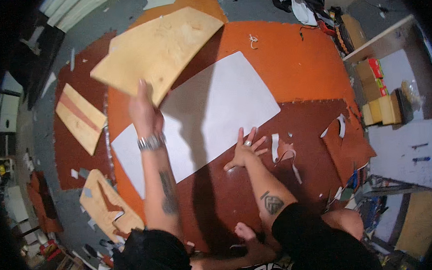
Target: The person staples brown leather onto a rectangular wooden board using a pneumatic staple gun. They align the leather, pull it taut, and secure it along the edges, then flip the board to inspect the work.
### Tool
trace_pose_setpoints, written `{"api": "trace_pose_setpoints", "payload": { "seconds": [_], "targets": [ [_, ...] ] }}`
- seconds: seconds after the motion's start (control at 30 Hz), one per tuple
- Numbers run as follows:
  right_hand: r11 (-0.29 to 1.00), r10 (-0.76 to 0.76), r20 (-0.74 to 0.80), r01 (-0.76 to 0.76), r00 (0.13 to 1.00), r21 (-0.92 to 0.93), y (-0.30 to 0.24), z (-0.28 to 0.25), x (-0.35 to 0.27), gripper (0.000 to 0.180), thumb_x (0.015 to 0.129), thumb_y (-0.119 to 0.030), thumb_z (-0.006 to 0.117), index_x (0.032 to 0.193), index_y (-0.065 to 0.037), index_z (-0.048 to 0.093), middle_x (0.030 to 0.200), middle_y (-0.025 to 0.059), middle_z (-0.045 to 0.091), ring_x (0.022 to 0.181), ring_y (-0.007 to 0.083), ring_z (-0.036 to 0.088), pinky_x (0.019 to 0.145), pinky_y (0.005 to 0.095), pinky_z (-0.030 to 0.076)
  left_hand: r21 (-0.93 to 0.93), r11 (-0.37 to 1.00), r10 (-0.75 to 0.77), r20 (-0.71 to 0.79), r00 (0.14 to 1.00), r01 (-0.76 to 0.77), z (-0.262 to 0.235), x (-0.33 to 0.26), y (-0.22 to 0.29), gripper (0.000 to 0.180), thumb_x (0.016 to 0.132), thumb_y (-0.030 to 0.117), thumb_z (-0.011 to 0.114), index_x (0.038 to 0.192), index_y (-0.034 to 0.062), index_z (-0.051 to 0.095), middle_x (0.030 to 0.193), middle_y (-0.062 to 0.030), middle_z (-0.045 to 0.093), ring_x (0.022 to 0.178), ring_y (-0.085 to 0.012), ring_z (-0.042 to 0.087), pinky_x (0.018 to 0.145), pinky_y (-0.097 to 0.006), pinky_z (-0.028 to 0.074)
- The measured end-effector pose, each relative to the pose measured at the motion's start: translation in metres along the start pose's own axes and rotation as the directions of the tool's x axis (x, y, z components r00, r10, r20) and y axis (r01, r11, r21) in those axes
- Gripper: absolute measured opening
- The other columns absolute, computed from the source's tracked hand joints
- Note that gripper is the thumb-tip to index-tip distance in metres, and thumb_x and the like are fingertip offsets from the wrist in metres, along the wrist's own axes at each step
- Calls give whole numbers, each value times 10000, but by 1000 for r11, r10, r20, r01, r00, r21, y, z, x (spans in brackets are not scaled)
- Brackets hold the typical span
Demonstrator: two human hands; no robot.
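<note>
My left hand point(147, 113) is closed on the lower edge of a pale wooden board point(162, 47), its thumb on the upper face. This broad, angular board is held up at the far left and casts a shadow. Beneath it lies a white rectangular sheet point(236, 92), set slantwise over orange and dark brown material; the board and my left forearm hide part of it. My right hand point(246, 153) rests palm down by the sheet's near edge with its fingers spread. Its fingertips reach the sheet's edge, and nothing is in that hand.
To the left lie a four-sided wooden board point(81, 120) with a brown stripe and another wooden piece point(107, 202) with scraps on it. Brown and white scraps point(286, 152) sit right of my right hand. An orange-brown offcut point(343, 145) and small boxes point(383, 110) are farther right.
</note>
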State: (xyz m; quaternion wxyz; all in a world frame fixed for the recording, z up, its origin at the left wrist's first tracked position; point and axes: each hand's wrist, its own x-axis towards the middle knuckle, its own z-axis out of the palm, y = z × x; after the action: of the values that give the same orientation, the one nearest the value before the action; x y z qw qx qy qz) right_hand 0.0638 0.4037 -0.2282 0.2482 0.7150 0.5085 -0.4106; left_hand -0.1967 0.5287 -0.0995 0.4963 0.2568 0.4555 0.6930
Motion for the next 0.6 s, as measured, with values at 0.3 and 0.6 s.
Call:
{"api": "trace_pose_setpoints", "payload": {
  "seconds": [0.3, 0.6],
  "targets": [
    [909, -318, -119, 267, 940, -320, 116, -124, -34, 890, 804, -606, 823, 1511, -103, 624, 1552, 210, 593, 1403, 358, 602, 1179, 454, 475, -100, 986, -149, -180, 972, 133, -192, -377, 221, 552, 1119, 407, 560, 1488, -2, 523, 1332, -196, 706, 1138, -312, 740, 887, -446, 644],
    [992, -63, -658, -23, 751, -122, 278, -216, -200, 644, 935, -395, 787, 1498, -130, 622, 1428, 180, 685, 1296, 361, 674, 1090, 580, 520, 384, 922, 163, -294, 942, -39, -267, -516, 296, 524, 1110, 417, 580, 1394, -23, 583, 1289, -134, 702, 1110, -249, 728, 853, -363, 604]
  ]
}}
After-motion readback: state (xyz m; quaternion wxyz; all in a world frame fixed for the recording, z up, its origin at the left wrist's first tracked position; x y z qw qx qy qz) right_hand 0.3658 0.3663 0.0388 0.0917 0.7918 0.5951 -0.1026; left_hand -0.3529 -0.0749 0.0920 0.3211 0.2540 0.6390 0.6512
